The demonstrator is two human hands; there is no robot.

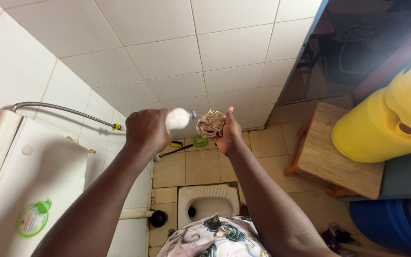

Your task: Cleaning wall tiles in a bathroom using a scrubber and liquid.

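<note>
My left hand clamps 1 white bulb; my right hand grips a scrubbing pad just beside the bulb. Hard rubbing could slip it onto the tiled floor below the bulb.

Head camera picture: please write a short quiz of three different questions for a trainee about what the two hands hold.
1. True or false: the left hand grips a white light bulb.
2. What does the right hand hold? A) a crumpled brownish cloth B) a green bottle C) a hammer
3. Fill in: the wooden stool stands beside a large ____ container.

Key: 1 true; 2 A; 3 yellow.
</note>
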